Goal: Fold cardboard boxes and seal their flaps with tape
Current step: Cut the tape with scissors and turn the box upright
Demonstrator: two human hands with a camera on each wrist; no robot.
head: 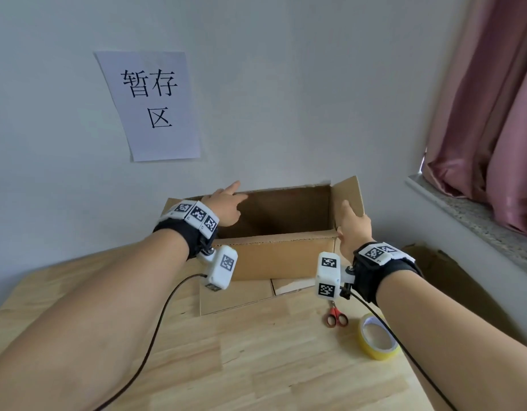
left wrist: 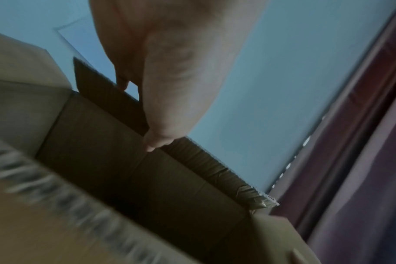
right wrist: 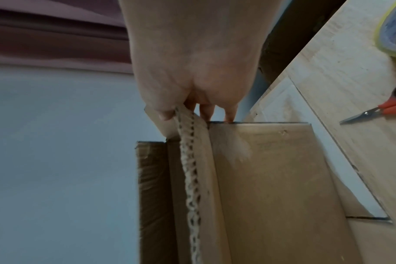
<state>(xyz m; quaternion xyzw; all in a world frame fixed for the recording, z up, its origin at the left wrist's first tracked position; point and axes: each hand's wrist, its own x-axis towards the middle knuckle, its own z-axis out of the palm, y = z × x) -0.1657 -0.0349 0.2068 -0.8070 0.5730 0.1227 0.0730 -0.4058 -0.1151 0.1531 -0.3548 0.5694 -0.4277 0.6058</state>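
Observation:
An open brown cardboard box [head: 271, 256] stands at the back of the wooden table [head: 256, 366], against the wall. My left hand [head: 231, 200] is at the box's far left corner. In the left wrist view the left hand [left wrist: 145, 114] pinches the upright rear flap [left wrist: 111, 96], thumb inside and a finger over its top edge. My right hand [head: 349, 216] holds the right end flap [head: 349, 194]. Seen from the right wrist, the right hand [right wrist: 185, 112] has its thumb on one face of that flap [right wrist: 192, 160] and its fingers on the other.
Red-handled scissors [head: 336, 317] and a yellow tape roll [head: 378, 336] lie on the table near my right forearm. A flat cardboard sheet [head: 235, 295] lies under the box. A paper sign [head: 152, 105] hangs on the wall. A windowsill [head: 470, 209] and a pink curtain [head: 493, 114] are on the right.

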